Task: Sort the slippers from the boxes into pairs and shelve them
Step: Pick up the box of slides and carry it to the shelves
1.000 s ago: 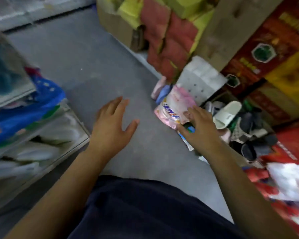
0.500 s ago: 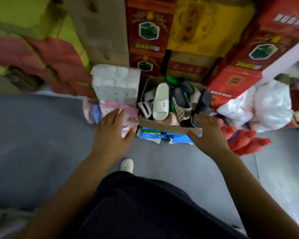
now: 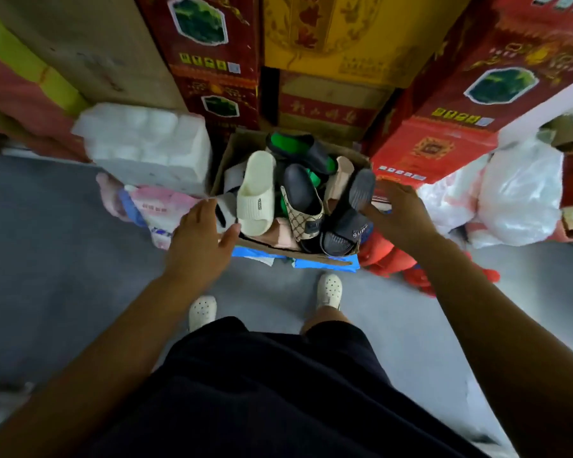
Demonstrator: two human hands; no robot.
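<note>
Grey floor (image 3: 63,259), red cartons (image 3: 444,143) stacked behind. Cardboard box (image 3: 226,153) of mixed slippers (image 3: 255,196); L hand (image 3: 199,242) at its left edge, R hand (image 3: 401,219) at right edge, both w/ fingers relaxed, holding nothing.

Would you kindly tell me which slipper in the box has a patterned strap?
The black-soled slide in the middle, right of the cream one; only its beige strap bears a checked pattern.
</note>
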